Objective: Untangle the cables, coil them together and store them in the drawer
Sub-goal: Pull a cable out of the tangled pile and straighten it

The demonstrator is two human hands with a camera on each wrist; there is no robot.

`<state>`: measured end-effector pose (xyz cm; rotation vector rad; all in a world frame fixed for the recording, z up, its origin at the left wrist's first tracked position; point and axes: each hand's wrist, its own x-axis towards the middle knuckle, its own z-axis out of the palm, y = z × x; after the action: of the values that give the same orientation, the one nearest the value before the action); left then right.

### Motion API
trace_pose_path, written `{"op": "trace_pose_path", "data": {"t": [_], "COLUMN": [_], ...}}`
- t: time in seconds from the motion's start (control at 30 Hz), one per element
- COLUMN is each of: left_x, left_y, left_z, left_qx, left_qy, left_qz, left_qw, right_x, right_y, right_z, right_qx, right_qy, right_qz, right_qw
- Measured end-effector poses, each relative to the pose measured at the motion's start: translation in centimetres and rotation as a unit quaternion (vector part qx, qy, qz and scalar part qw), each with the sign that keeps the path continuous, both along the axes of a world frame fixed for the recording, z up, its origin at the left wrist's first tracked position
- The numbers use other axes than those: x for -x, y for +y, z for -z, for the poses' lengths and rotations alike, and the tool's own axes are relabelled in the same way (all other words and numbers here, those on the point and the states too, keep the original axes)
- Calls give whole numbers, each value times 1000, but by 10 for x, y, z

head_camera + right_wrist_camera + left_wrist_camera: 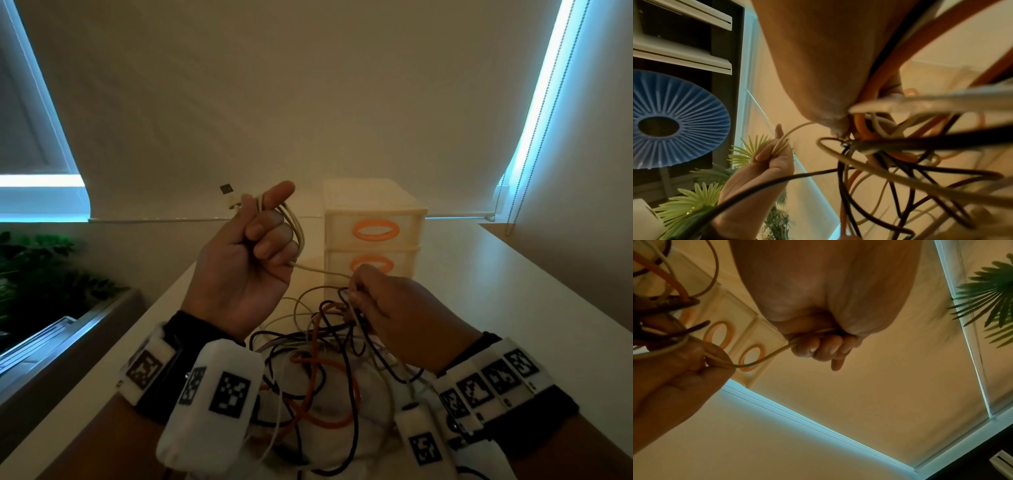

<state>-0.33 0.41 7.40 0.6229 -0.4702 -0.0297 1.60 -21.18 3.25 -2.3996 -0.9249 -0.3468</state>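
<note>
My left hand (260,236) is raised above the table and grips several loops of a cream cable (297,229), whose dark plug (226,189) sticks out at the top. The same cream cable (764,358) runs in a taut line to my right hand (359,291), which pinches it at the top of the tangle. The tangle (329,363) of black, orange (318,421) and cream cables lies on the table between my wrists. In the right wrist view the tangle (900,154) hangs under my right hand (840,131), with my left hand (774,152) behind it.
A small cream drawer unit (373,233) with orange oval handles (376,231) stands shut at the back of the white table (513,291). Green plants (37,267) sit beyond the table's left edge. A closed blind fills the wall behind.
</note>
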Motion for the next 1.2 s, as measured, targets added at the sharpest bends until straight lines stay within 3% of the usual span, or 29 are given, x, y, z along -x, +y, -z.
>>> {"op": "trace_pose_path", "data": {"t": [0.13, 0.3, 0.47, 0.57, 0.7, 0.9, 1.0, 1.07, 1.13, 1.2], "left_x": [1, 7, 10, 10, 10, 17, 22, 24, 27, 30], "left_y": [-5, -25, -36, -34, -19, 4, -5, -10, -10, -8], "left_z": [2, 8, 13, 10, 4, -10, -6, -2, 1, 0], "left_qx": [-10, -59, -85, -39, 42, 49, -42, -163, -308, -443], "left_qy": [10, 26, 34, 42, 51, -32, -34, -34, -61, -78], "left_qz": [-5, -39, -47, -19, 26, 93, 157, 172, 134, 72], "left_qw": [1000, 997, 995, 998, 997, 994, 986, 971, 940, 890], "right_x": [-3, 8, 26, 24, 19, 9, 4, 1, -2, -2], "right_y": [-2, 1, 14, 19, 19, 12, 10, 7, 1, -2], "right_z": [2, -4, -13, -1, 3, 3, 2, -1, -3, -5], "right_qx": [-23, -66, -226, -208, -138, -155, -254, -290, -265, -248], "right_qy": [6, -24, 108, 163, 172, 188, 198, 182, 123, 96], "right_qz": [12, -53, -156, -147, -124, -104, -64, -39, -13, 4], "right_qw": [1000, 996, 955, 953, 967, 964, 945, 939, 956, 964]}}
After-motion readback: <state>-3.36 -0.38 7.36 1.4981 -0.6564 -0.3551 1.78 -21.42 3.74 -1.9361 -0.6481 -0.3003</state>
